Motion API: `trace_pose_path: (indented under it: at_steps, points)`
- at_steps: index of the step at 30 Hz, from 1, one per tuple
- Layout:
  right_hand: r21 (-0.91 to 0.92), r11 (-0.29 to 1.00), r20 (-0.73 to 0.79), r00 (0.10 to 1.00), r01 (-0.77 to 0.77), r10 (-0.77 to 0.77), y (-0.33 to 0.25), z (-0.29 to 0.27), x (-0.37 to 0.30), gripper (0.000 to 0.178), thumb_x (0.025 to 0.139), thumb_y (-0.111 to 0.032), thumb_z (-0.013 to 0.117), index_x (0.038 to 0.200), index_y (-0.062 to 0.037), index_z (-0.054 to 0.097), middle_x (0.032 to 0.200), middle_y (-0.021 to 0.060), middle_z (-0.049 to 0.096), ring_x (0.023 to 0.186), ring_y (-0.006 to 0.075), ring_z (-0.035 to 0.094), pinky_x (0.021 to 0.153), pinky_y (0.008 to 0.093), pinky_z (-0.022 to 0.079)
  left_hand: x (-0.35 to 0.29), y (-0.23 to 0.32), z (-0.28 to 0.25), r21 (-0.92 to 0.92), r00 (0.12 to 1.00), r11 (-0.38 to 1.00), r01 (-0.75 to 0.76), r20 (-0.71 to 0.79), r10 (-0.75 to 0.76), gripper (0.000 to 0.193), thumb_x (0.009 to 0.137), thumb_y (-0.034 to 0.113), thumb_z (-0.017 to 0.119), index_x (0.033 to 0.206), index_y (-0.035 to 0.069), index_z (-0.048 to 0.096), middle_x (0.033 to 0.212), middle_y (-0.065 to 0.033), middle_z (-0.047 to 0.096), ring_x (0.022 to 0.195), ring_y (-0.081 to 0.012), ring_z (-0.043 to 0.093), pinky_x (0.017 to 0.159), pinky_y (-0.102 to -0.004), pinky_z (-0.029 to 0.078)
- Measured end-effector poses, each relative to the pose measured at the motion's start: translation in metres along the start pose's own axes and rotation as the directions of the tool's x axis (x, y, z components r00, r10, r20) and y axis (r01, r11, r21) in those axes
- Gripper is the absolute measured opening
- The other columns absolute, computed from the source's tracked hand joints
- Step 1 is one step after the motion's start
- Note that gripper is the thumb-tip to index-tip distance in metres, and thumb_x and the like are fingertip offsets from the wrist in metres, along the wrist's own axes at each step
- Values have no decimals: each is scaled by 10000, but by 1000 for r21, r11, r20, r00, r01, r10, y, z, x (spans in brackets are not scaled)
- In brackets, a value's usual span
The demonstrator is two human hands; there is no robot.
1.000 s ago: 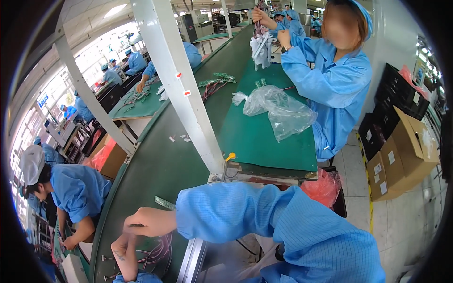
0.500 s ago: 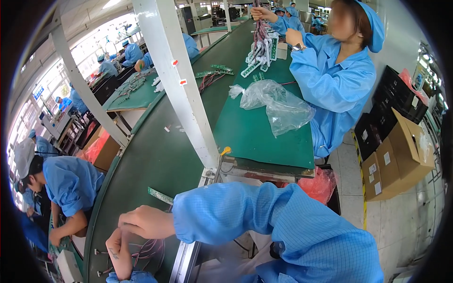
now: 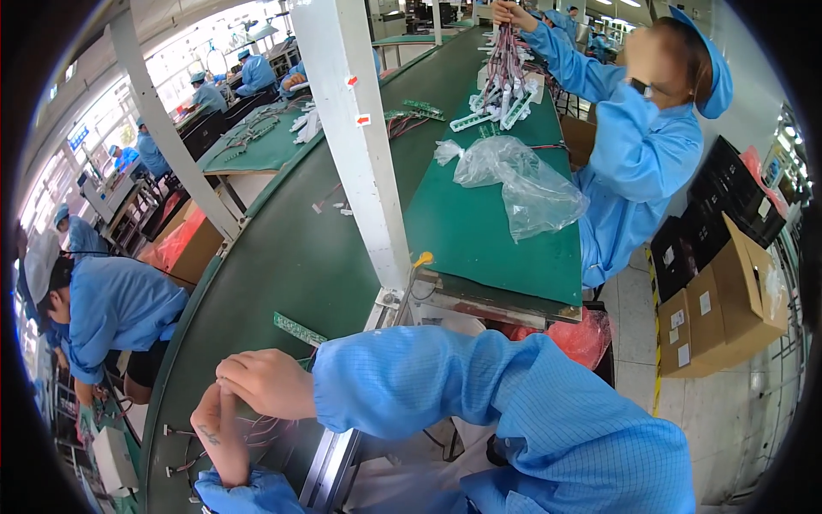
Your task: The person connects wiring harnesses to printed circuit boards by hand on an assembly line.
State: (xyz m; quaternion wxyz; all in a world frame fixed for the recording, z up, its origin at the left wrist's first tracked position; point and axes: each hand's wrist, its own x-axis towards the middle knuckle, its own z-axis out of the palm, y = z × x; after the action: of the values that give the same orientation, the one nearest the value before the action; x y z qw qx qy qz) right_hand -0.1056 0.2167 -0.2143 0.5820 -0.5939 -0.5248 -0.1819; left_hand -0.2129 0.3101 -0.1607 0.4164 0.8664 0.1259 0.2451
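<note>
Over the green conveyor belt [image 3: 274, 257], my right hand [image 3: 267, 382] is closed, its fingers bent over the fingertips of my left hand [image 3: 221, 428]. My left hand points upward with its fingers drawn together. Anything pinched between them is hidden. Thin dark and reddish wires [image 3: 267, 430] lie on the belt beside and under my hands, with small white connectors [image 3: 168, 430] at their left ends. A narrow green circuit board [image 3: 297, 328] lies just beyond my right hand, partly behind the sleeve.
A white post [image 3: 355, 146] rises beyond my right arm. Past it, a clear plastic bag [image 3: 522, 184] lies on a green mat [image 3: 479, 257]. A co-worker [image 3: 642, 154] at right lifts a bundle of wired boards [image 3: 505, 86]. Another person [image 3: 120, 300] bends at left. Cardboard boxes [image 3: 719, 300] stand right.
My hands stay together, with the view shifted slightly. The right co-worker's lower hand has gone from near the wires up to the face. The person at left has bent further down.
</note>
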Motion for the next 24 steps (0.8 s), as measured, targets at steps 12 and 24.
trace_pose_path:
  at_steps: [12, 24]
  points:
    - [155, 892, -56, 898, -425, 437, 27, -16, 37, 267, 967, -187, 558, 1138, 16, 590, 1145, 220, 618, 1056, 401, 595, 889, 444, 473, 6, -2, -34, 39, 996, 999, -7, -91, 11, 259, 1025, 164, 528, 861, -28, 583, 727, 12, 518, 690, -65, 443, 587, -261, 379]
    - [350, 892, 468, 878, -288, 100, 15, -9, 29, 291, 971, -201, 586, 1172, 0, 645, 1110, 165, 691, 1068, 292, 659, 921, 366, 508, 10, -20, -29, 41, 985, 990, -136, 115, 130, 164, 920, 101, 672, 997, -44, 684, 779, -153, 661, 699, -127, 587, 634, -306, 481]
